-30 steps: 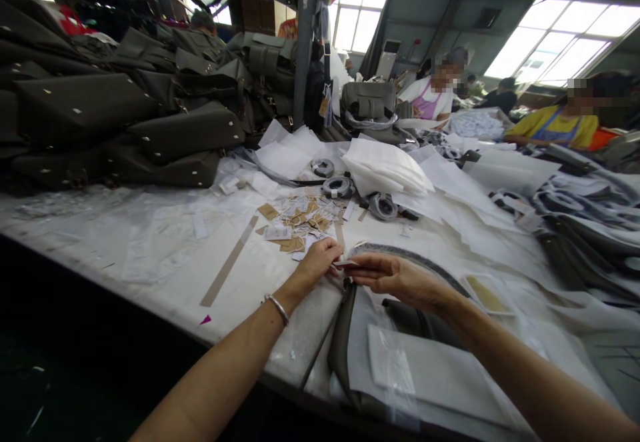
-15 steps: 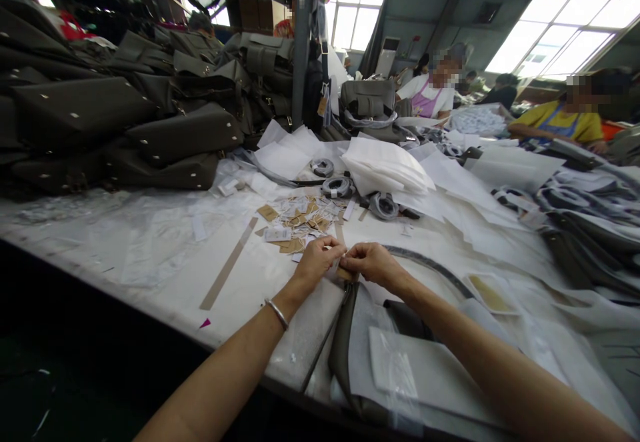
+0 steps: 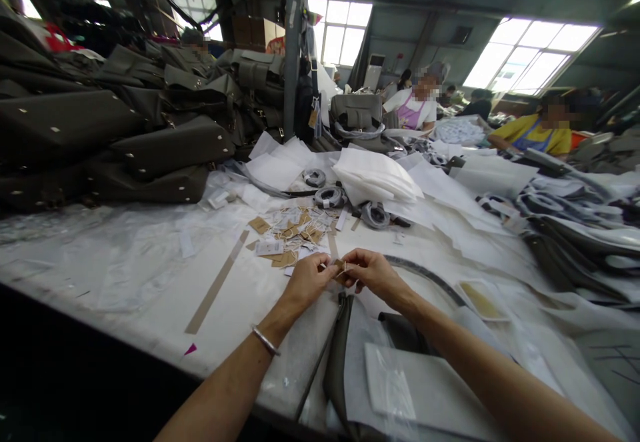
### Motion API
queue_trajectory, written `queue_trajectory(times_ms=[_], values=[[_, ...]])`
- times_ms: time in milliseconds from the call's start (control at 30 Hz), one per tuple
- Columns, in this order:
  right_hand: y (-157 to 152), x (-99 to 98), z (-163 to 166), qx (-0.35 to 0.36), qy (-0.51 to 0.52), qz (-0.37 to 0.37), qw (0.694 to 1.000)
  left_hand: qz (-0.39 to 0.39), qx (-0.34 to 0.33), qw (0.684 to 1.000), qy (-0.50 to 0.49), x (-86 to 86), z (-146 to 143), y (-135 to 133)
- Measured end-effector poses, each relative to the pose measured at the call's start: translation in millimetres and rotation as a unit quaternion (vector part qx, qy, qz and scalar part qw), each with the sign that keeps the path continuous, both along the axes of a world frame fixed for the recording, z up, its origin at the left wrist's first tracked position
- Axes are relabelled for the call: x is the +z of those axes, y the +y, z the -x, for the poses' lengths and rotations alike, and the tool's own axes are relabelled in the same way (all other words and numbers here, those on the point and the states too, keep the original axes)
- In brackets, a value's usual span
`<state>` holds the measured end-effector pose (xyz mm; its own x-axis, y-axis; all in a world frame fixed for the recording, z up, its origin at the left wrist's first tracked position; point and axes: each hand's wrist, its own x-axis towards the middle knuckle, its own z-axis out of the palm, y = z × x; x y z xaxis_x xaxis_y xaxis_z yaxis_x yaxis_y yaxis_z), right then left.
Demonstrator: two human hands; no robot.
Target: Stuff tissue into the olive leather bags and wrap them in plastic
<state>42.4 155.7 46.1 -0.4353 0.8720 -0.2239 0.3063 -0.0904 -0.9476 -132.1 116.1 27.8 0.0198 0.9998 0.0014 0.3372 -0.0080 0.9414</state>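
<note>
Tag (image 3: 339,267) in plain brown card was the thing being worked on, held up between both hands just above the top end of a dark olive bag (image 3: 336,359) on the worktable (image 3: 240,322). Left hand (image 3: 306,282) had its thumb and fingers pinched on one side of the card, right hand (image 3: 375,275) pinched the other side, with a bit of white string by the fingertips. Couldn't tell if that string was tied to the bag or not.

As for labels: a messy heap of tags (image 3: 287,237) sat just beyond the left hand, brown ones and white ones tangled in their strings. One white label (image 3: 269,248) in there had printing on it, way too small to read. Some dark strokes (image 3: 617,360) showed on a grey surface out by the table's right end, looked like handwriting, but I couldn't make it out.

Tan strip (image 3: 217,285) lay left of the hands, and a magenta scrap (image 3: 191,349) was right by the near edge. Toward the far edge were wrapped coils (image 3: 375,215) and a stack of white sheets (image 3: 377,179), with a big pile of dark bags (image 3: 170,145) filling the far left corner.
</note>
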Motion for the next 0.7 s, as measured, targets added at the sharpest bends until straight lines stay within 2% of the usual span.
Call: queue_trajectory(times_ms=[67, 200, 300, 400, 467, 533, 633, 700], values=[[2, 3.3, -1, 0.008, -0.046, -0.032, 0.998, -0.046, 0.031, 0.998, 0.027, 1.4, 3, 2], [5, 6.6, 3, 0.004, -0.07, -0.043, 0.997, -0.057, 0.059, 0.996, 0.026, 2.9, 7, 4], [8, 2.3, 9, 0.034, -0.11, -0.026, 0.993, -0.069, 0.096, 0.993, 0.017, 4.1, 11, 4], [9, -4.9, 8, 0.031, -0.166, -0.045, 0.985, -0.071, 0.153, 0.986, -0.009, 6.7, 18, 4], [10, -7.7, 4, 0.03, -0.17, -0.056, 0.983, -0.064, 0.166, 0.983, -0.042, 9.3, 22, 4], [13, -7.3, -2, 0.051, -0.153, -0.032, 0.986, -0.04, 0.115, 0.985, -0.125, 12.3, 24, 2], [25, -0.4, -11, 0.093, -0.112, 0.024, 0.989, 0.008, -0.05, 0.972, -0.231, 15.8, 25, -2], [41, 5.8, -18, 0.061, -0.147, -0.03, 0.987, 0.047, -0.149, 0.961, -0.23, 17.1, 24, -5]])
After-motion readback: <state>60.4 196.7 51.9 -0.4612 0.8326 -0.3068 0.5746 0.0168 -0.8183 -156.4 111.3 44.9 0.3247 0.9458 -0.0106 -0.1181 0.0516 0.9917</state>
